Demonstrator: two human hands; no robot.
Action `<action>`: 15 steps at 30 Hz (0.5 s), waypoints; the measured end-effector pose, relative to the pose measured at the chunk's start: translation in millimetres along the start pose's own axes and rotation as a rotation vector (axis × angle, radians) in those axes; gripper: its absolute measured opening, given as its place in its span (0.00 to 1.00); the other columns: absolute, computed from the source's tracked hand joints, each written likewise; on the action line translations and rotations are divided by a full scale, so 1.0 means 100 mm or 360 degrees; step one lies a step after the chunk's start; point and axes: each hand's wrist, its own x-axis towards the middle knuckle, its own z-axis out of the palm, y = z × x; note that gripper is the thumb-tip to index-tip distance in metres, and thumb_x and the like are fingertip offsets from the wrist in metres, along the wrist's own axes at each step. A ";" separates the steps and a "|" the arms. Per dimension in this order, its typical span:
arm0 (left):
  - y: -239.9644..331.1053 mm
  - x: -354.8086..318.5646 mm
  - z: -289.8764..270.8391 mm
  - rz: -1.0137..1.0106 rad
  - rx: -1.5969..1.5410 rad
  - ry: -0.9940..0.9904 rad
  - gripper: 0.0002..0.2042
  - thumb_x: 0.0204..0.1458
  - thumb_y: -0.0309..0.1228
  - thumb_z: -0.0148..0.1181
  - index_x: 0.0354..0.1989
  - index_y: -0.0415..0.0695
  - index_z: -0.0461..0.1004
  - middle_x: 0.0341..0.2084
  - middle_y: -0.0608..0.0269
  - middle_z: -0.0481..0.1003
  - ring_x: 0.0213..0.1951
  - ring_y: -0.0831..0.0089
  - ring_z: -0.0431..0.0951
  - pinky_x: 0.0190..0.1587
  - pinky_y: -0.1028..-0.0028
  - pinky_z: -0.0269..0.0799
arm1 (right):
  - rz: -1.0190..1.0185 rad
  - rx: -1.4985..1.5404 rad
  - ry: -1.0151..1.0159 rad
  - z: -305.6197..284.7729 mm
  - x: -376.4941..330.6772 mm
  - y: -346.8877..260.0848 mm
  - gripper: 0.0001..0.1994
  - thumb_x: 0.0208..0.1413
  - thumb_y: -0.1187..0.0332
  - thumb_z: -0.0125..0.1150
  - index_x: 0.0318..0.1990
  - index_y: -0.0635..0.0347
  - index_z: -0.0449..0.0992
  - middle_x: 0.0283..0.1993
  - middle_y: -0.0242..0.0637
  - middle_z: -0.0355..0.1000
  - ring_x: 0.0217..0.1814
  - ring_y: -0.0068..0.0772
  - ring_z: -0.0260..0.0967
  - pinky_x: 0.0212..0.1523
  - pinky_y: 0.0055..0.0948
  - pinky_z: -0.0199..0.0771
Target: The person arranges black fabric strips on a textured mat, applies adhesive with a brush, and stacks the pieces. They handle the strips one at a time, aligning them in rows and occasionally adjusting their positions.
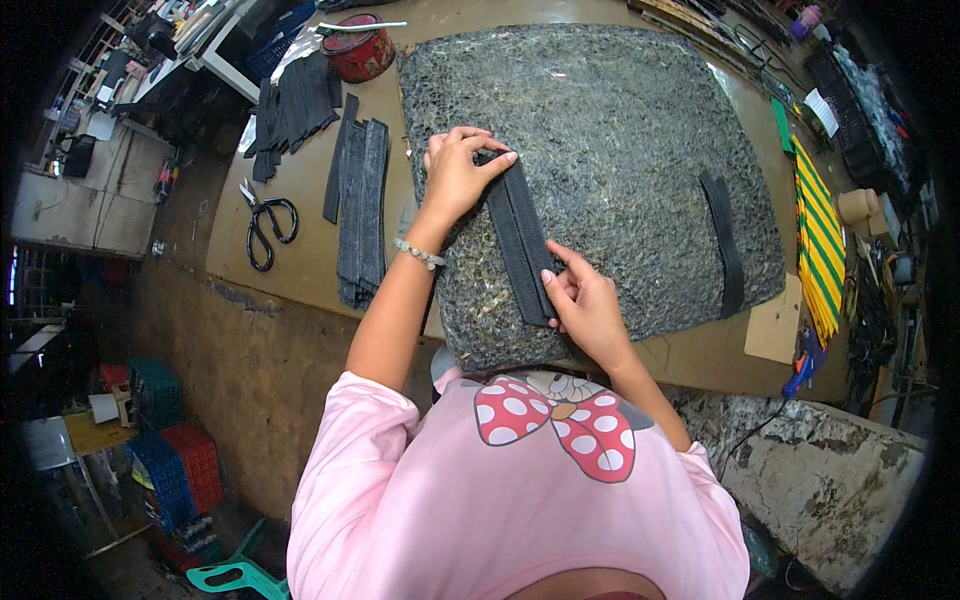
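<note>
A folded or doubled black woven strip (517, 240) lies slantwise on a mottled grey-green slab (620, 130) with a rough, glossy surface. At its far end, my left hand (458, 170) pinches it between thumb and fingers. My right hand (590, 305) grips the near end at its right edge, thumb on top. Whether it is one strip folded over or two side by side, I cannot tell. Toward the slab's right side a single black strip (725, 245) lies apart, slightly curved.
Left of the slab lie a pile of long black strips (362, 210), shorter dark strips (300, 100) and black-handled scissors (268, 225). A red can (362, 58) with a white-handled tool across it stands behind. At right are yellow-green striped material (818, 240) and a cardboard piece (775, 320).
</note>
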 end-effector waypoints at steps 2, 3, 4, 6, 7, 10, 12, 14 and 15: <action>0.00 -0.01 -0.01 -0.0008 0.0008 -0.0029 0.13 0.43 0.46 0.67 0.33 0.53 0.82 0.46 0.66 0.73 0.52 0.59 0.63 0.57 0.61 0.55 | -0.0088 -0.0113 0.0030 0.02 0.00 -0.01 0.18 0.58 0.72 0.55 0.55 0.67 0.67 0.20 0.37 0.68 0.18 0.20 0.66 0.20 0.26 0.68; 0.00 -0.01 -0.01 -0.0003 0.0010 -0.0034 0.13 0.43 0.46 0.67 0.33 0.53 0.82 0.46 0.66 0.73 0.52 0.60 0.63 0.57 0.61 0.55 | -0.0155 -0.0204 0.0052 0.02 0.00 -0.01 0.18 0.57 0.72 0.55 0.54 0.68 0.68 0.19 0.39 0.67 0.17 0.22 0.66 0.20 0.27 0.67; 0.00 -0.02 -0.01 0.0015 0.0015 -0.0022 0.13 0.43 0.46 0.67 0.33 0.53 0.82 0.46 0.66 0.73 0.52 0.60 0.63 0.57 0.61 0.55 | -0.0162 -0.0301 0.0082 0.03 0.00 -0.01 0.18 0.56 0.72 0.56 0.53 0.68 0.69 0.18 0.41 0.67 0.17 0.24 0.66 0.21 0.28 0.67; 0.00 -0.02 -0.01 0.0039 0.0028 0.0001 0.13 0.43 0.46 0.67 0.33 0.54 0.82 0.46 0.65 0.73 0.51 0.60 0.63 0.57 0.61 0.55 | -0.0282 -0.0345 0.0135 0.03 -0.01 -0.02 0.17 0.56 0.72 0.56 0.52 0.69 0.69 0.18 0.44 0.67 0.17 0.28 0.66 0.22 0.29 0.66; 0.00 -0.02 0.00 0.0046 0.0035 0.0002 0.13 0.43 0.46 0.67 0.34 0.54 0.82 0.46 0.65 0.73 0.51 0.59 0.63 0.57 0.61 0.55 | -0.0294 -0.0366 0.0154 0.03 -0.02 -0.02 0.17 0.55 0.72 0.56 0.52 0.69 0.70 0.18 0.46 0.66 0.17 0.30 0.66 0.22 0.30 0.66; 0.00 -0.02 -0.01 0.0049 -0.0018 -0.0005 0.13 0.44 0.45 0.66 0.34 0.52 0.82 0.47 0.62 0.73 0.52 0.58 0.64 0.57 0.60 0.55 | -0.0330 -0.0428 0.0162 -0.01 -0.03 -0.02 0.17 0.56 0.72 0.56 0.52 0.69 0.70 0.19 0.47 0.67 0.17 0.33 0.65 0.22 0.31 0.65; -0.01 -0.02 -0.06 0.0073 -0.0169 -0.0017 0.14 0.44 0.44 0.66 0.35 0.49 0.82 0.47 0.59 0.73 0.52 0.57 0.64 0.57 0.59 0.56 | -0.0240 -0.0412 0.0144 -0.03 -0.02 -0.01 0.17 0.56 0.72 0.56 0.52 0.69 0.70 0.19 0.47 0.67 0.17 0.33 0.65 0.23 0.31 0.65; -0.02 -0.07 -0.13 0.0098 -0.0077 0.0069 0.15 0.45 0.43 0.65 0.35 0.47 0.82 0.47 0.58 0.73 0.54 0.58 0.66 0.58 0.59 0.55 | -0.0220 -0.0395 0.0135 -0.04 -0.01 0.01 0.17 0.56 0.71 0.57 0.52 0.68 0.70 0.19 0.42 0.66 0.17 0.28 0.63 0.22 0.28 0.64; -0.03 -0.12 -0.15 0.0113 -0.0036 0.0111 0.15 0.46 0.43 0.65 0.36 0.46 0.81 0.48 0.57 0.73 0.55 0.58 0.67 0.59 0.59 0.55 | -0.0234 -0.0389 0.0133 -0.04 0.00 0.02 0.17 0.56 0.70 0.57 0.52 0.66 0.71 0.18 0.38 0.66 0.17 0.22 0.61 0.21 0.25 0.63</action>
